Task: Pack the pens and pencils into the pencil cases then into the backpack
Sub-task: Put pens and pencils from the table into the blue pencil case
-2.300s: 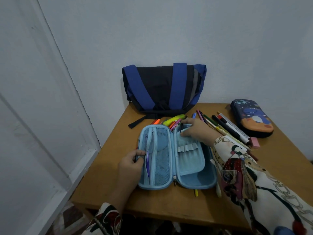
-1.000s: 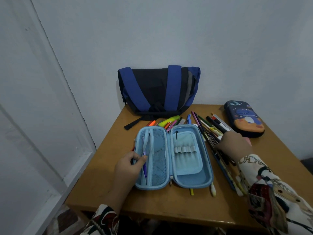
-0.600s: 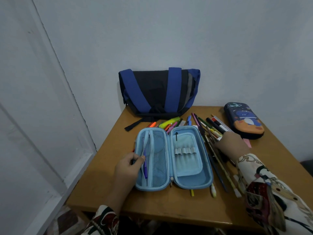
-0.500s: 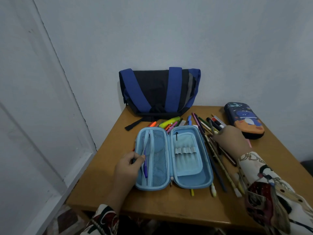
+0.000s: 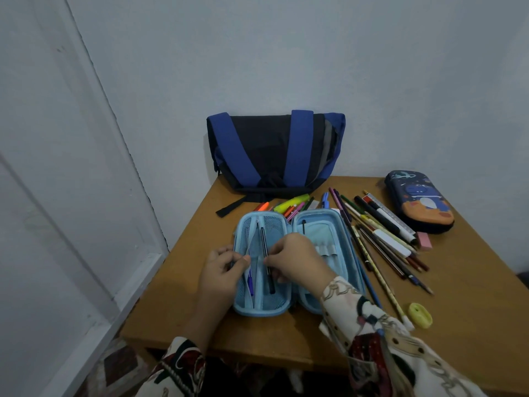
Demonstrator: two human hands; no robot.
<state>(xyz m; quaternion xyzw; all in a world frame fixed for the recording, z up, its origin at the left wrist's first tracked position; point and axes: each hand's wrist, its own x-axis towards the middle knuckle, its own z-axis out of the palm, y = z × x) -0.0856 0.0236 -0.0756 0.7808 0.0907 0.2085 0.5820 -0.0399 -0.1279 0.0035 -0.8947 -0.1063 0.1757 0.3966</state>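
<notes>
A light blue pencil case (image 5: 329,224) lies open on the wooden table (image 5: 458,296). My left hand (image 5: 221,270) pinches the edge of the mesh pocket in its left half, where a purple pen (image 5: 250,280) sits. My right hand (image 5: 294,260) pinches a black pen (image 5: 266,259) that lies lengthwise over that left half. Several pens and pencils (image 5: 380,239) lie spread to the right of the case, and several markers (image 5: 289,204) lie behind it. A dark blue pencil case (image 5: 419,204) lies zipped at the far right. The blue and black backpack (image 5: 274,153) leans against the wall.
A pink eraser (image 5: 425,241) lies by the dark case and a yellow sharpener (image 5: 420,315) near the front right. A white wall rises behind the table, and a white panel stands at the left beside the table edge.
My right hand has left the pile of pens at the right and come over the case's left half with a black pen. My left hand still pinches the mesh pocket.
</notes>
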